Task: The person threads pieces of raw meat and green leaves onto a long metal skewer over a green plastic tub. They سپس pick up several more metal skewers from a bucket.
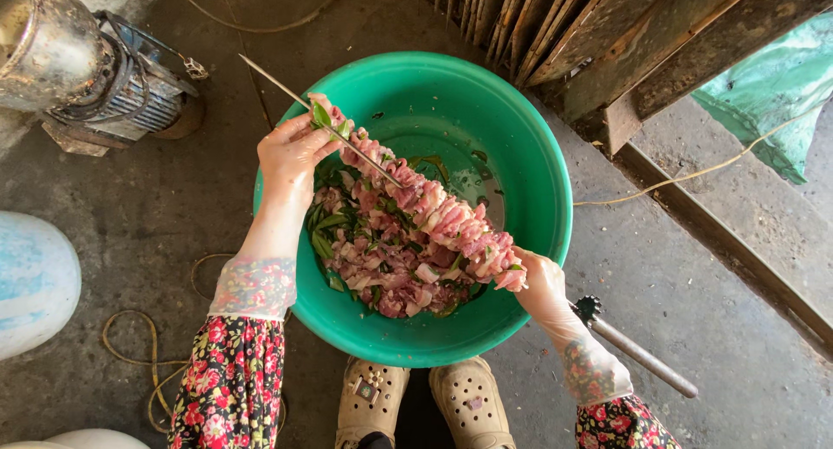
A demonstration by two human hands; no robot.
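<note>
Squatting over the green plastic basin [521, 137], I have it sitting on the concrete floor [173, 197] right under both my hands, with my beige clogs [425, 401] just below its near rim. Off beyond my left fingers stands an electric motor [121, 89], and a loose cord [147, 362] curls on the floor beside my left sleeve. Inside the basin, beneath my fingers, lies a heap of raw chopped meat [382, 267] mixed with green leaves. Across it runs the metal skewer [269, 76], tilted from far left to near right, packed along its middle with threaded meat pieces [442, 215]. My right hand [542, 284], in a thin clear glove, is wrapped around the skewer's handle end [642, 358], fingers closed on it. My left hand [291, 154], gloved too, pinches a small piece of meat and leaf [323, 112] narrowly against the skewer near its bare tip.
</note>
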